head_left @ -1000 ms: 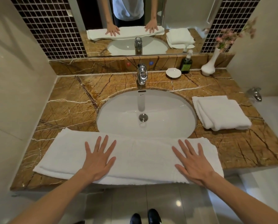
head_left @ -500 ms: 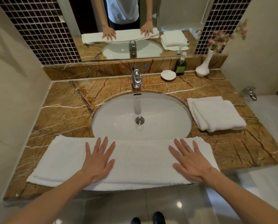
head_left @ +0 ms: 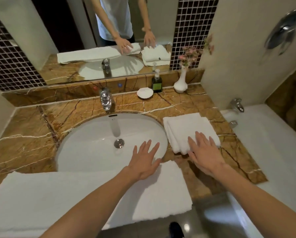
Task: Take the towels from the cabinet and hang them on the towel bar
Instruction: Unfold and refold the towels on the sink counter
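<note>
A long white towel [head_left: 61, 198] lies flat along the front edge of the marble counter [head_left: 28, 134], its near edge hanging over. A second white towel, folded thick [head_left: 183, 127], sits on the counter right of the sink. My left hand [head_left: 143, 162] is spread with straight fingers over the right end of the long towel and the sink's front rim. My right hand [head_left: 205, 152] is also flat with straight fingers, its fingertips on the near corner of the folded towel. No towel bar or cabinet shows.
The white oval sink [head_left: 95, 145] and chrome tap [head_left: 106, 98] fill the counter's middle. A soap dish [head_left: 145, 92], green pump bottle [head_left: 157, 82] and white flower vase [head_left: 180, 82] stand at the back. A bathtub [head_left: 271, 145] lies to the right. A mirror [head_left: 95, 36] faces me.
Both hands lifted off the middle of the long towel and moved right. The right hand now reaches the folded towel; the left is at the long towel's right end. The view swung right.
</note>
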Tool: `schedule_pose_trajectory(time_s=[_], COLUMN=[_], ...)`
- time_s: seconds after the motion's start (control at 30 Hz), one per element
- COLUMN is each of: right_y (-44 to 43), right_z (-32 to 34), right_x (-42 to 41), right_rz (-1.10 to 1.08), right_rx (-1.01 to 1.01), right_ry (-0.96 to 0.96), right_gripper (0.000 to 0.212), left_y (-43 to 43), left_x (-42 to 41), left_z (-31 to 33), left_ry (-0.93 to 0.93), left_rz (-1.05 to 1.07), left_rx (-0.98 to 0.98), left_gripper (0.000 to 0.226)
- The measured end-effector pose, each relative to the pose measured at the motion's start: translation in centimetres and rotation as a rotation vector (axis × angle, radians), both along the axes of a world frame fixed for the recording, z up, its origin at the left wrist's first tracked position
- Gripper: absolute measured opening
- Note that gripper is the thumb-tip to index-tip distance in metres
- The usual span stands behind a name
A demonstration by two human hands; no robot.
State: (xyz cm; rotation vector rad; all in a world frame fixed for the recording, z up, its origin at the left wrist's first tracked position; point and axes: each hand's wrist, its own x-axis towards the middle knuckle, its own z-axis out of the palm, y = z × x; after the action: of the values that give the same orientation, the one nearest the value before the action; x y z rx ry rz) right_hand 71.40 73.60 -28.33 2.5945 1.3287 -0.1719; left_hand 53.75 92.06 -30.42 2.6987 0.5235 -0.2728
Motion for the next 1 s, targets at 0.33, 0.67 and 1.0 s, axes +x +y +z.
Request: schedule_pose_trajectory(time_s=[0.33, 0.67, 1.0], right_y=[-2.3, 6.5, 8.7], right_z=[0.5, 1.2, 3.4], right_x=[11.0, 12.3, 13.0], right_rz=[-0.045, 0.11, 0.197], right_rx=[-0.068, 0.112, 0.134], right_ry=[0.252, 0.446, 0.502], right_gripper=[0.057, 0.068, 0.015], left_y=[-4.2, -6.2, -6.6], left_x=[12.9, 15.9, 13.4], left_z=[0.8, -0.3, 0.1], left_ry=[-0.083, -0.369, -0.517], left_rz=[0.312, 0.385, 0.212], left_rx=[-0.236, -0.39, -0.431], left_gripper=[0.067, 0.064, 0.069])
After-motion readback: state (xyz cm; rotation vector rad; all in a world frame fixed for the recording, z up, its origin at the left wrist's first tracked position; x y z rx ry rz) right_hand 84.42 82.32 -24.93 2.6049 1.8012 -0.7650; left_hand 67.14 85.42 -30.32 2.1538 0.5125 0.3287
